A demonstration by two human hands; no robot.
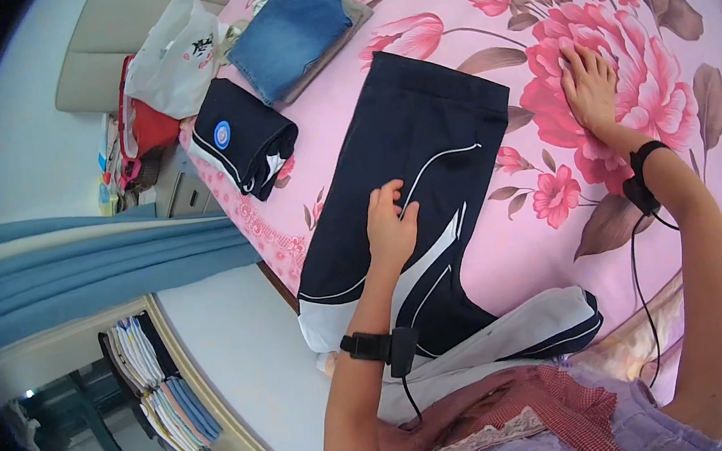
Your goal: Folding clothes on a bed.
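A navy and white tracksuit garment (pixel 383 128) with thin white piping lies across the bed in front of me. Its lower part (pixel 535 322) bunches up close to my body. My left hand (pixel 394 228) is over the middle of the garment, fingers loosely bent, and grips no fabric that I can see. To the right of the garment, my right hand (pixel 590 86) rests palm down on the pink floral bedspread (pixel 528 266) with its fingers apart. Each wrist wears a black strap with a small box and a cable.
A folded navy garment with a round badge (pixel 242 135) lies at the left bed edge. Beyond it are folded blue jeans (pixel 291 38) and a white bag (pixel 175 59). A blue curtain (pixel 101 257) and hanging clothes (pixel 161 385) are at left.
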